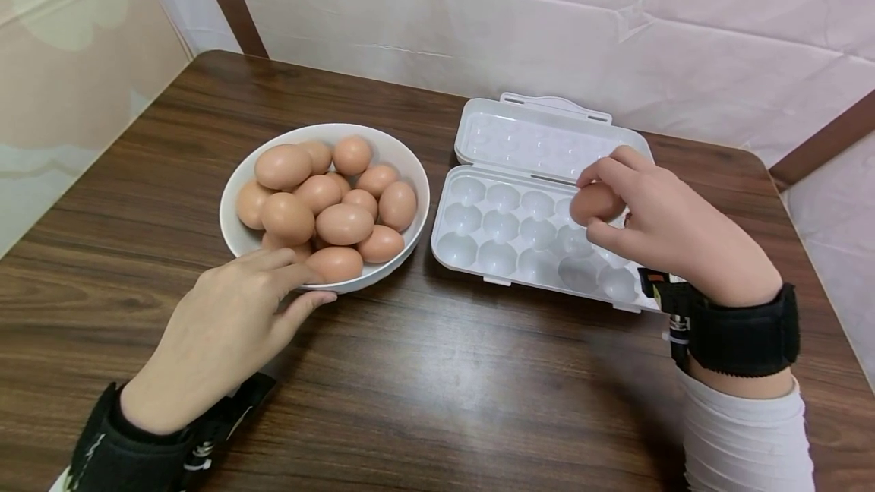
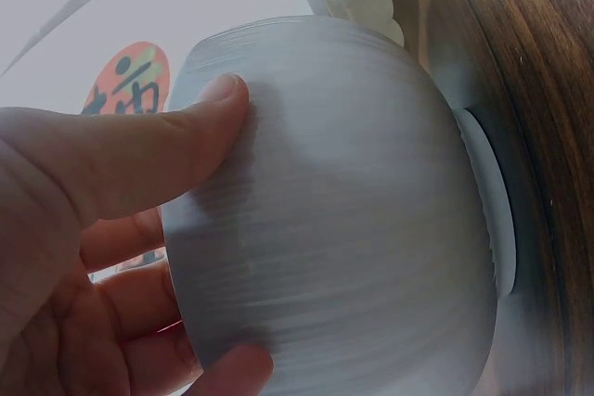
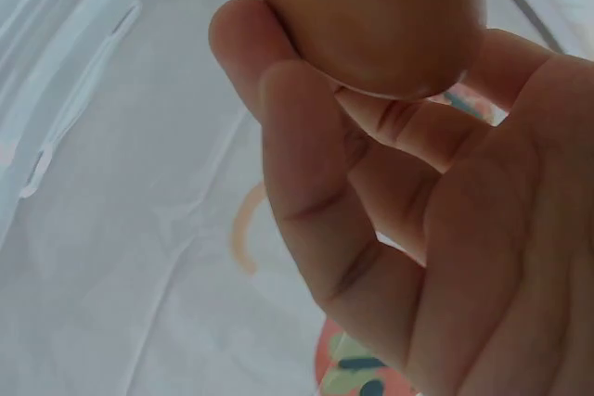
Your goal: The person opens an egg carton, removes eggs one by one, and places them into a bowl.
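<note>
A brown egg (image 1: 596, 203) is pinched between the fingers and thumb of my right hand (image 1: 656, 211), above the right half of the open egg box (image 1: 482, 222). The right wrist view shows the same egg (image 3: 371, 16) held at the fingertips. My left hand (image 1: 235, 317) grips the near rim of a white bowl (image 1: 231, 196), thumb outside and fingers over the edge. Inside the bowl lie several brown eggs (image 1: 345, 224), piled up. The left wrist view has the thumb against the bowl's ribbed outer wall (image 2: 353, 192). Cups at the box's left side hold nothing; my right hand hides some others.
The box's hinged lid (image 1: 492, 131) lies back toward the wall sheet (image 1: 437, 29) behind the table. Both stand on a dark wooden table (image 1: 437, 378), bowl left of box. Black straps (image 1: 741, 332) circle both wrists.
</note>
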A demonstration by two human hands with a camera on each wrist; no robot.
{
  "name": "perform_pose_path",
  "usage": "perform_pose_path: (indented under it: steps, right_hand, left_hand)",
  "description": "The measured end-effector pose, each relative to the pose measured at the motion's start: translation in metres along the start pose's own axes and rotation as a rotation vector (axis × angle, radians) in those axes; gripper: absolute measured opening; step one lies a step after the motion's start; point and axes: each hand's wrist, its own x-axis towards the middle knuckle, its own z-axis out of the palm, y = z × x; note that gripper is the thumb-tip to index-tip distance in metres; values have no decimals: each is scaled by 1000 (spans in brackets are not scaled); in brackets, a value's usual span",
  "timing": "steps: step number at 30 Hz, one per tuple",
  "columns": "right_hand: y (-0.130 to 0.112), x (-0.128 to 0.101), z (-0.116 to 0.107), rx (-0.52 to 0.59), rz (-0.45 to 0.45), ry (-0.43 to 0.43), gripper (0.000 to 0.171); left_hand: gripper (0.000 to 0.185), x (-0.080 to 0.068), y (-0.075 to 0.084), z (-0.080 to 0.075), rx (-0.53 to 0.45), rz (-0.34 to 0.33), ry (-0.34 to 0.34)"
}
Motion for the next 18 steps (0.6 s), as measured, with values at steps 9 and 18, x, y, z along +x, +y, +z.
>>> perform_pose_path:
  steps: [9, 18]
  right_hand:
    - [-38, 33, -9, 20, -90, -21, 30]
    - [-74, 77, -10, 88, -214, -60, 27]
  left_hand:
    - [17, 0, -1, 0, 3, 2, 4]
    - [19, -1, -2, 2, 1, 16, 23]
